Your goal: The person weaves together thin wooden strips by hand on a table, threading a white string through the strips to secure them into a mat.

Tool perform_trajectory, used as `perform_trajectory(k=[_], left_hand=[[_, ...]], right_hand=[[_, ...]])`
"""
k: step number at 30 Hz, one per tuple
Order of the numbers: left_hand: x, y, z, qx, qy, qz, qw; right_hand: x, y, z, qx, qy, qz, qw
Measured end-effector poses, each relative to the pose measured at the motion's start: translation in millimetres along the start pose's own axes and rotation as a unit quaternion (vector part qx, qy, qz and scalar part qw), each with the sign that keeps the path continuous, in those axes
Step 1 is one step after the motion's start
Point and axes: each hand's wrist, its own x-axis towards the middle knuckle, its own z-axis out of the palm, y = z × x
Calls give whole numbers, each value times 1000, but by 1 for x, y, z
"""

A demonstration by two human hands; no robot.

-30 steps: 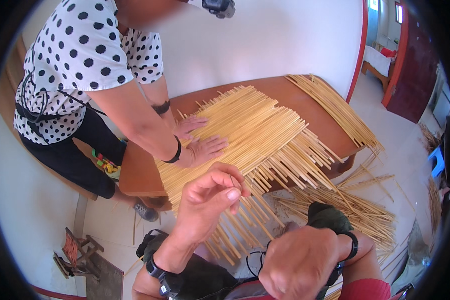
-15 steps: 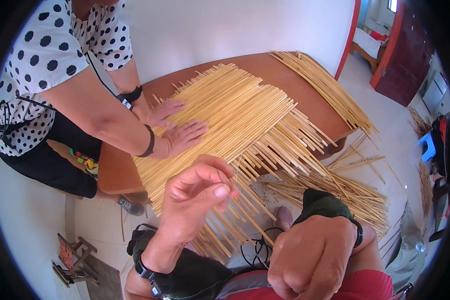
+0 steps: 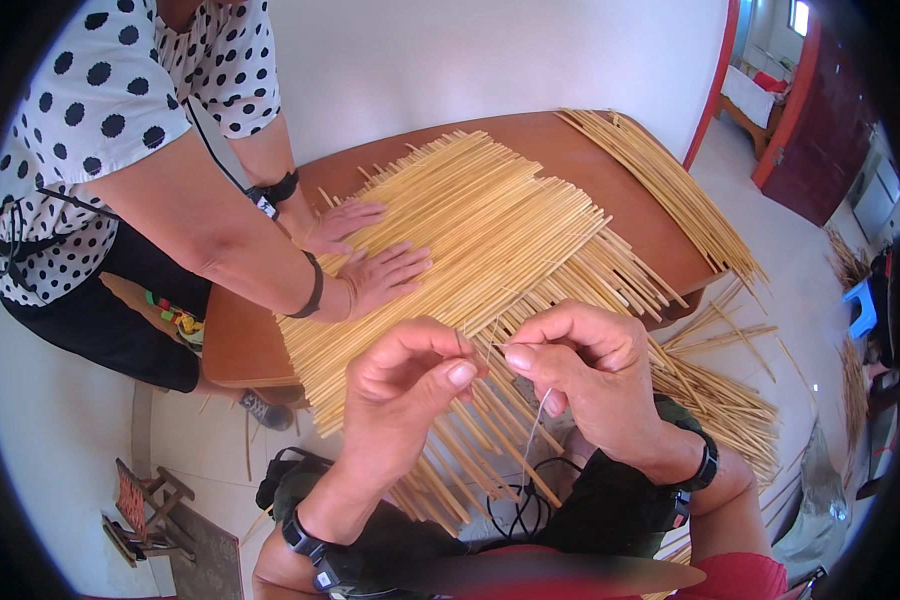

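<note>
Both my hands are raised close together over the near edge of a mat of straw-coloured stalks [image 3: 470, 215]. My left hand [image 3: 398, 390] is closed in a pinch on a thin, dark, needle-like piece, too fine to make out fully. My right hand [image 3: 595, 375] pinches a pale thread [image 3: 532, 430], whose tail hangs down from the fingers. A fine strand shows between the two fingertips. At the left, a co-worker in a dotted top presses both hands [image 3: 380, 280] flat on the stalks.
The mat lies on a brown wooden table [image 3: 240, 345], its stalks overhanging the near edge. A stalk bundle [image 3: 660, 185] lies along the table's right side. Loose stalks [image 3: 720, 400] cover the floor at right. A small folding stool [image 3: 150, 510] stands lower left; a blue stool [image 3: 858, 307] is far right.
My right hand has come up from the lower right to meet my left hand, with the thread in its fingers. The co-worker's hands stay on the stalks.
</note>
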Motion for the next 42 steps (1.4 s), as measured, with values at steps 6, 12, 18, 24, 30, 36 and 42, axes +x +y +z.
perform_trajectory(k=[6, 12, 18, 24, 30, 36, 42], left_hand=[[-1, 2, -4, 14, -8, -10, 1000], [-3, 2, -8, -17, 24, 44, 999], [-7, 7, -7, 135, -71, 93, 984], [-8, 8, -11, -3, -35, -47, 998], [-9, 13, -16, -21, -42, -100, 994], [-12, 11, -17, 66, 2, -11, 998], [-14, 17, -22, 293, 21, 192, 936]], right_hand=[[-1, -3, 1, -10, -33, 14, 999], [-5, -1, 5, -80, -13, -37, 996], [-4, 3, 10, -107, 14, -105, 989], [0, 0, 9, 20, -78, 37, 996], [3, -2, 12, 14, -96, 47, 994], [0, 4, 16, -31, -74, -34, 996], [1, 8, 17, -189, -38, -249, 949]])
